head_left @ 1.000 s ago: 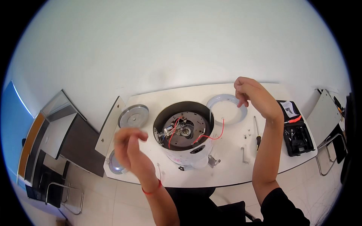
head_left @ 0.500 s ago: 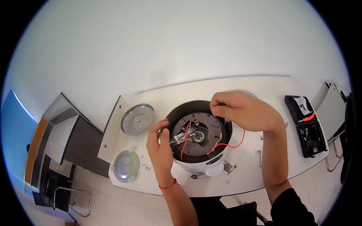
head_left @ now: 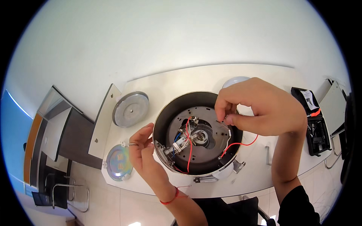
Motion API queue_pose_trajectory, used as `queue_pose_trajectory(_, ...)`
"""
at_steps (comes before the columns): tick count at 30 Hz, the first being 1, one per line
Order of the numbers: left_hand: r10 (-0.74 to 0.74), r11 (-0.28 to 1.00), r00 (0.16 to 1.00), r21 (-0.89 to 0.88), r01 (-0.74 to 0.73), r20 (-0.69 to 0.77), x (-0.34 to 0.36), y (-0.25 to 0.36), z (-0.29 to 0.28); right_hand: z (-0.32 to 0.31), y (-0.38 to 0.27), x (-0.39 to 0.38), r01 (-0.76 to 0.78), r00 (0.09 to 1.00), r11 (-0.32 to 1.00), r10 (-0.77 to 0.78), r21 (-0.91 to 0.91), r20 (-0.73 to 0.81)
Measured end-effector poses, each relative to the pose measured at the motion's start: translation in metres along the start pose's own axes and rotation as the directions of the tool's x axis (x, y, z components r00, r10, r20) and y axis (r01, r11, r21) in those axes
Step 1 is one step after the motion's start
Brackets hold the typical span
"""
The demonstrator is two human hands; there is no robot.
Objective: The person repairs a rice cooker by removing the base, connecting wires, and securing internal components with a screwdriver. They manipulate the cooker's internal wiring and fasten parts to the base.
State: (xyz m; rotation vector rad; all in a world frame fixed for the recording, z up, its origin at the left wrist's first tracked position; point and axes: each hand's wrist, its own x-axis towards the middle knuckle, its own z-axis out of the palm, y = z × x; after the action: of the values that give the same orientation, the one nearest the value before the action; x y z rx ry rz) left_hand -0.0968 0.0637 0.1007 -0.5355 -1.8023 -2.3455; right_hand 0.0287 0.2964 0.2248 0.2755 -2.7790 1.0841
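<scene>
Hands work over an opened round appliance body [head_left: 196,133] that sits near the middle of a pale table [head_left: 158,84], its dark rim facing up and its inner metal base plate exposed. The left hand [head_left: 145,148] rests against the left outer rim of the body, fingers curled around the edge; whether it truly clamps the rim or only steadies it cannot be told. A thin red band circles that wrist. The right hand [head_left: 260,107] hovers over the upper right part of the opening, thumb and forefinger pinched shut on a small part [head_left: 225,118] too tiny to identify, just above the base plate. Red wires [head_left: 188,145] run from the central fitting [head_left: 200,137] down across the plate, and another red wire loops out over the right rim. A blue wire shows beside the fitting.

Left of the body lies a round grey metal disc [head_left: 130,109], and below it, near the table edge, a shiny iridescent disc [head_left: 118,162]. A white ring [head_left: 235,81] peeks out behind the right hand. At the far right an open black tool case [head_left: 315,120] with an orange detail lies on the table. A small metal bracket [head_left: 267,154] lies right of the body.
</scene>
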Motion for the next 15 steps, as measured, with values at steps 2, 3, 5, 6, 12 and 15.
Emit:
queue_pose_trajectory(2,0.041,0.999,0.999,-0.003,-0.041,-0.011,0.001,-0.004,-0.004,0.003,0.002,0.001,0.033,0.999,0.999,-0.033,-0.029,-0.009)
queue_pose_trajectory(3,0.065,0.998,0.998,0.002,-0.065,-0.005,0.002,-0.006,-0.006,0.005,0.002,0.003,0.048,0.999,0.997,-0.049,-0.062,-0.017)
queue_pose_trajectory(5,0.113,0.994,0.994,0.010,-0.113,0.014,0.004,-0.011,-0.009,0.006,0.001,0.001,0.038,0.999,0.994,-0.041,-0.107,-0.020)
queue_pose_trajectory(6,0.140,0.990,0.990,-0.020,-0.140,0.011,0.006,-0.017,-0.014,0.006,0.000,0.002,0.023,1.000,0.993,-0.024,-0.120,-0.007)
queue_pose_trajectory(12,0.042,0.971,0.999,-0.235,-0.043,-0.012,0.013,-0.042,-0.017,0.010,-0.001,0.006,0.005,1.000,0.985,-0.004,-0.175,0.006)
queue_pose_trajectory(15,0.071,0.974,0.997,-0.215,-0.065,0.016,0.012,-0.044,-0.016,0.012,0.001,0.005,0.027,1.000,0.972,-0.027,-0.233,0.005)
